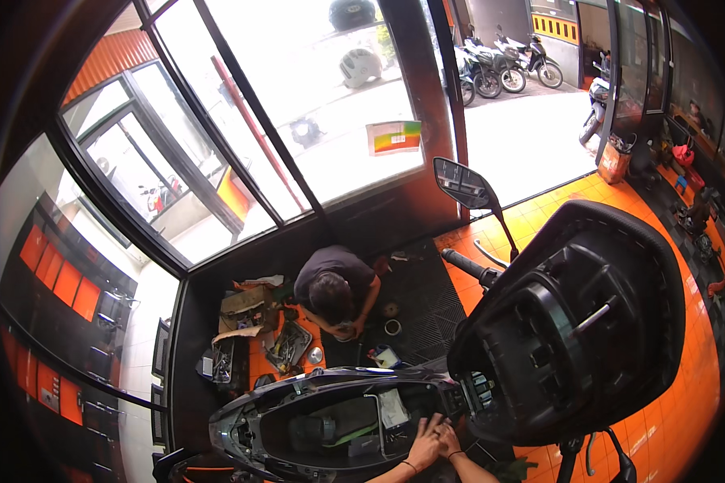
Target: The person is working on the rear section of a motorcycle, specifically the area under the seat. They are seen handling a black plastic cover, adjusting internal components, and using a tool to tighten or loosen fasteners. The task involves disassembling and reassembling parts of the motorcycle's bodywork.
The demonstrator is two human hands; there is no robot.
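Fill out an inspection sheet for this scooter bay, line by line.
Surface: orange tiled floor, black mat.
Job's things: open under-seat bay of scooter, seat raised.
Clutter: tool trays, cardboard, small round parts on the floor.
Grips: left hand and right hand side by side at the bay's rim; whether they hold anything is unclear.
Cables: wiring in bay, indistinct.
Surroundings: crouching person, glass wall, parked motorbikes outside.
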